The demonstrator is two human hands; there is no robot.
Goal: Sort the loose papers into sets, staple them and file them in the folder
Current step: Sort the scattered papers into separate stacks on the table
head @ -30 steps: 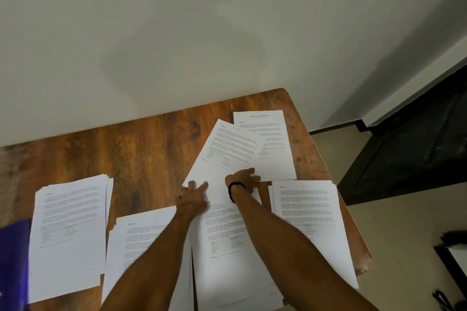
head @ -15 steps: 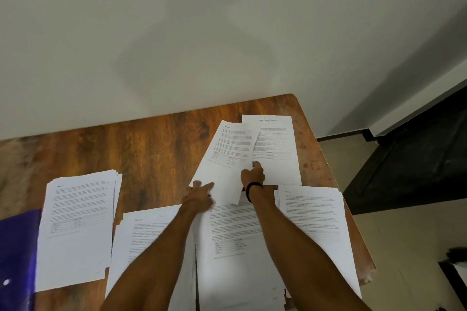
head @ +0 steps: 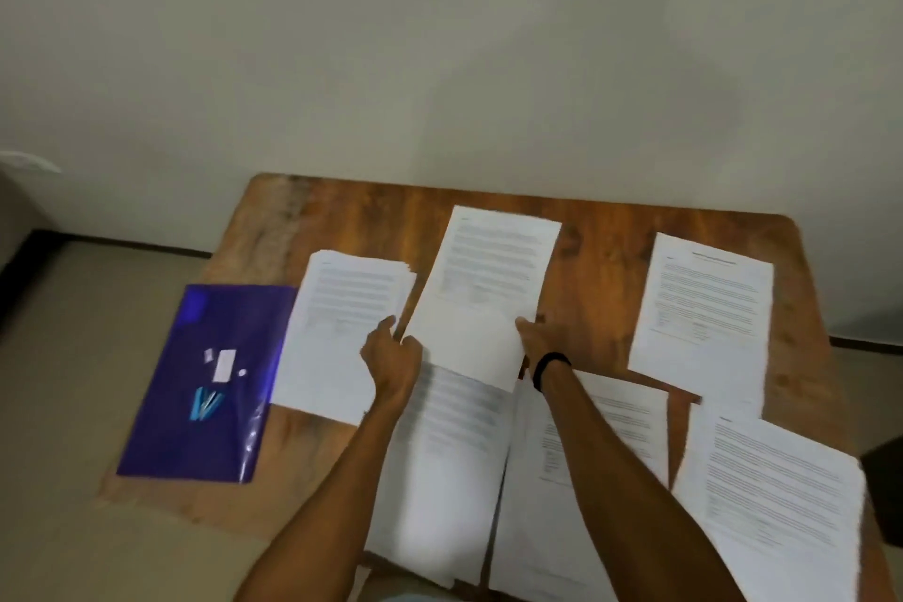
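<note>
I hold one printed sheet [head: 481, 288] above the wooden table [head: 606, 254]. My left hand [head: 391, 350] pinches its lower left corner and my right hand [head: 535, 340] grips its lower right edge. Below it lie several stacks of paper: a left stack [head: 337, 308], a near-middle stack [head: 449, 455], a stack under my right forearm [head: 630, 416], a near-right stack [head: 777, 499], and a single sheet [head: 703, 308] at the far right. A purple folder [head: 210, 381] lies at the table's left end with a small blue stapler [head: 205, 403] on it.
A pale wall stands right behind the table. The floor shows to the left of the table and at the far right. Small white scraps [head: 224, 364] rest on the folder. A dark object [head: 884, 489] sits at the right edge of the view.
The view has swung left, bringing the folder fully into sight. Both hands have lifted the sheet they were pressing and carried it left, over the middle stacks.
</note>
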